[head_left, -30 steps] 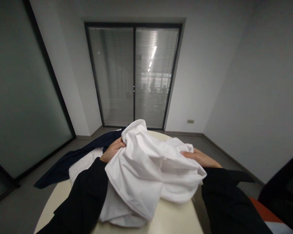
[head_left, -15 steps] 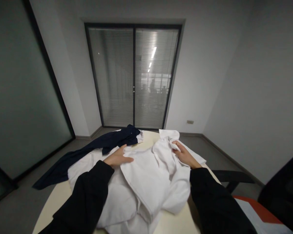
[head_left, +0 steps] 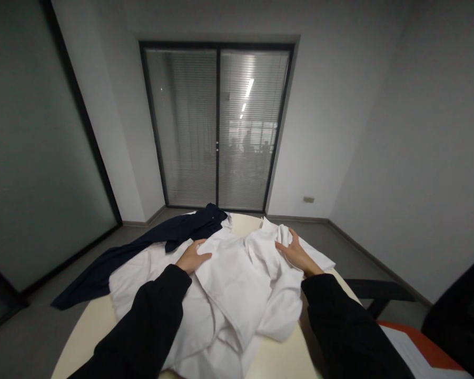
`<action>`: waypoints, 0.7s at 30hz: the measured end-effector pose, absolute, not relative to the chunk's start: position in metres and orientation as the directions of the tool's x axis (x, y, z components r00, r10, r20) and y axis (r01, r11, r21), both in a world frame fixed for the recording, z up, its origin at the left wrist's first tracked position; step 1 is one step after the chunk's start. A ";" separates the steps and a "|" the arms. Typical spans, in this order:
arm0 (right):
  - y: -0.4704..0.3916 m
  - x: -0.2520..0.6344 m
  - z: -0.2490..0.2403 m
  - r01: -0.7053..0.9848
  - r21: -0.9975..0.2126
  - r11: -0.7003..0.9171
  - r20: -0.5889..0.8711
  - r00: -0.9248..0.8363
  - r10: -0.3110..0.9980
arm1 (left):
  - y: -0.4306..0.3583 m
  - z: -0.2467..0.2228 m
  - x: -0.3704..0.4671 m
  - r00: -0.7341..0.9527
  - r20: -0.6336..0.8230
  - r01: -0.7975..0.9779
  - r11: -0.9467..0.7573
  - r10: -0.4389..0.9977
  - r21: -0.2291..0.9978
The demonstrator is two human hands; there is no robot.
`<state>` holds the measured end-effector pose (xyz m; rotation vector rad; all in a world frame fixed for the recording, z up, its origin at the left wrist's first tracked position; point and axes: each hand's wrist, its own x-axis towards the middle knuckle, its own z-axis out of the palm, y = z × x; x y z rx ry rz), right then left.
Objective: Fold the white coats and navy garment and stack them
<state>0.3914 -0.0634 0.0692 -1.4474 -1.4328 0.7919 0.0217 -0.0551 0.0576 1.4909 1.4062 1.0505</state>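
Observation:
A crumpled white shirt (head_left: 237, 279) lies spread over the round table, with loose folds toward me. My left hand (head_left: 191, 256) is closed on its left side, thumb on top and the fingertips partly covered by cloth. At the far right, my right hand (head_left: 294, 252) grips a bunched part of the same shirt between thumb and fingers. Left of and behind my left hand lies a dark navy garment (head_left: 189, 229), its long end hanging past the table's left edge. More white cloth (head_left: 136, 266) shows beneath the navy piece.
The cream round table (head_left: 85, 329) holds the clothes. On my right are a black chair (head_left: 462, 316) and an orange item with a white sheet (head_left: 405, 347). Beyond the table stand a glazed partition with blinds (head_left: 217, 126) and grey walls.
My right hand has shifted slightly and the shirt's far right part is more bunched, its upper flap lower. My left hand has stayed nearly in place, with the cloth beside it slightly raised.

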 end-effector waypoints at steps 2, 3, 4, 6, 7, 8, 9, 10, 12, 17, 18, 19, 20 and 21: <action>-0.068 0.389 0.074 0.410 -0.903 0.131 0.156 0.029 0.987 | -0.057 0.057 0.025 0.109 0.078 0.301 -0.108 0.991 0.947; -0.069 0.387 0.076 0.426 -0.887 0.177 0.175 -0.046 0.984 | -0.059 0.059 0.028 0.154 0.114 0.298 -0.157 0.981 0.942; -0.071 0.385 0.079 0.443 -0.865 0.237 0.203 -0.122 0.972 | -0.061 0.063 0.030 0.198 0.161 0.296 -0.216 0.967 0.931; -0.073 0.382 0.083 0.478 -0.808 0.346 0.287 -0.194 0.938 | -0.066 0.071 0.035 0.255 0.282 0.284 -0.351 0.925 0.892; -0.073 0.381 0.084 0.496 -0.778 0.385 0.336 -0.187 0.923 | -0.067 0.075 0.036 0.247 0.354 0.280 -0.416 0.902 0.865; -0.072 0.379 0.083 0.514 -0.754 0.409 0.382 -0.164 0.910 | -0.068 0.077 0.037 0.221 0.426 0.281 -0.475 0.878 0.834; -0.072 0.377 0.082 0.530 -0.736 0.421 0.417 -0.134 0.899 | -0.068 0.079 0.037 0.187 0.490 0.292 -0.524 0.852 0.800; -0.070 0.376 0.080 0.545 -0.724 0.423 0.439 -0.108 0.892 | -0.068 0.080 0.037 0.154 0.538 0.314 -0.557 0.829 0.769; -0.068 0.375 0.075 0.573 -0.711 0.407 0.451 -0.073 0.889 | -0.064 0.077 0.034 0.092 0.585 0.374 -0.573 0.806 0.730; -0.068 0.385 0.076 0.642 -0.763 0.080 0.230 0.154 0.961 | -0.047 0.061 0.020 -0.138 0.437 0.416 -0.348 0.889 0.840; -0.069 0.390 0.079 0.659 -0.752 -0.026 0.141 0.198 0.970 | -0.044 0.059 0.016 -0.174 0.343 0.407 -0.250 0.923 0.878; -0.071 0.395 0.082 0.688 -0.716 -0.119 0.058 0.228 0.972 | -0.042 0.059 0.013 -0.192 0.236 0.400 -0.144 0.952 0.905; -0.073 0.400 0.086 0.727 -0.661 -0.187 -0.013 0.239 0.971 | -0.041 0.059 0.009 -0.198 0.138 0.404 -0.047 0.970 0.914; -0.076 0.405 0.089 0.769 -0.596 -0.231 -0.079 0.230 0.970 | -0.042 0.061 0.005 -0.197 0.062 0.423 0.028 0.978 0.906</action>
